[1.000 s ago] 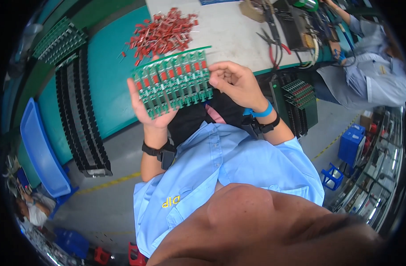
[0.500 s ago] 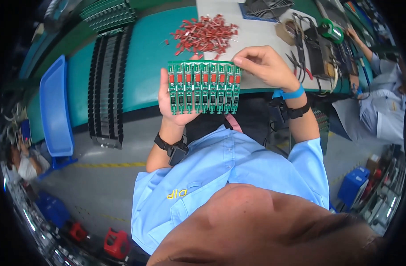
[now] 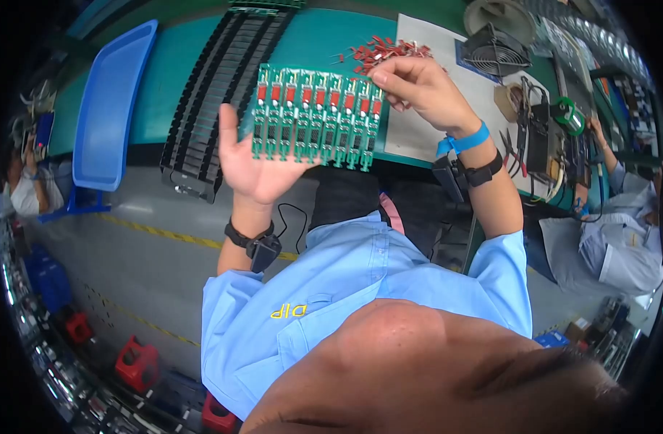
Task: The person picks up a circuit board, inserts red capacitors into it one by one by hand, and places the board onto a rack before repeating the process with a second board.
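Note:
A green circuit board panel (image 3: 315, 123) is raised in front of me, made of several narrow strips side by side, each with a red component near its upper half. My right hand (image 3: 427, 92) pinches the panel's upper right corner between thumb and fingers. Behind the panel's lower left lies my left hand (image 3: 258, 172), palm turned up and thumb stretched out to the side. The panel covers the left fingers, and I cannot tell how firmly they touch it. A pile of red leaded components (image 3: 389, 52) lies just beyond the right hand.
Left of the panel runs a black slotted rack (image 3: 226, 94) across the green table, with a blue tray (image 3: 114, 108) farther left. At the right are a fan (image 3: 496, 54), a tape roll (image 3: 507, 101), pliers (image 3: 516, 155) and a green solder spool (image 3: 567, 116). A co-worker (image 3: 614, 231) sits far right.
The view has turned, so the table things appear shifted right. The panel has moved left and up with the right hand, now slightly tilted. More of the left palm and thumb shows.

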`<control>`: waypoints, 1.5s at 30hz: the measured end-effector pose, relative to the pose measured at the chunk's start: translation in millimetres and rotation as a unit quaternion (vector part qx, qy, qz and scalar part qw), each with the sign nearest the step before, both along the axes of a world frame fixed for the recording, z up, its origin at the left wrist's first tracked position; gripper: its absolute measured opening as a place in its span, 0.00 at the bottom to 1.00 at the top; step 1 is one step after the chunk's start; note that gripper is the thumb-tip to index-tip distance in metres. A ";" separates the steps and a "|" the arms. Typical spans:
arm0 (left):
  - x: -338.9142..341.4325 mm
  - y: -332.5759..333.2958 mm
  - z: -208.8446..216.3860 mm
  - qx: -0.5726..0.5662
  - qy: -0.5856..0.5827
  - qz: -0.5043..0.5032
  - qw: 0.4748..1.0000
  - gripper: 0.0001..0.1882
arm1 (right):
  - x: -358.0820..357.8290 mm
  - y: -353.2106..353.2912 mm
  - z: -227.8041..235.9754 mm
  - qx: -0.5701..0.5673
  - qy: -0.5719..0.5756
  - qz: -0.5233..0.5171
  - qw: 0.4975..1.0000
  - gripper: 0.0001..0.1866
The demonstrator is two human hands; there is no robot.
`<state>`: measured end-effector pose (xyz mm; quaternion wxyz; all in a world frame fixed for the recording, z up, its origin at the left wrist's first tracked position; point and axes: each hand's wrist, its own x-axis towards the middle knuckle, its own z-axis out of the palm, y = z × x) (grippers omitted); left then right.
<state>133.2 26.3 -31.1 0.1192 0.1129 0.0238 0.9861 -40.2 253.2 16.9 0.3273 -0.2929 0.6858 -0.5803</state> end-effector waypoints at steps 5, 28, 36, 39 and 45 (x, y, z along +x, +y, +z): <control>32.2 -44.5 26.9 -0.045 -0.036 0.146 0.988 0.48 | -5.7 -66.2 11.9 0.026 0.022 0.039 0.999 0.15; 61.0 -106.9 18.6 -0.193 -0.240 0.440 0.843 0.49 | 9.9 -196.5 -75.7 0.032 -0.006 0.002 0.999 0.13; 63.6 -109.2 20.6 -0.224 -0.246 0.429 0.840 0.48 | 11.1 -196.4 -71.5 0.033 0.042 0.002 0.999 0.13; 65.5 -110.7 22.2 -0.216 -0.235 0.426 0.846 0.48 | 9.9 -198.5 -72.2 0.036 0.062 0.002 0.997 0.14; 63.8 -105.0 22.5 -0.245 -0.249 0.442 0.826 0.49 | 9.5 -198.5 -75.0 0.042 0.091 0.006 0.995 0.14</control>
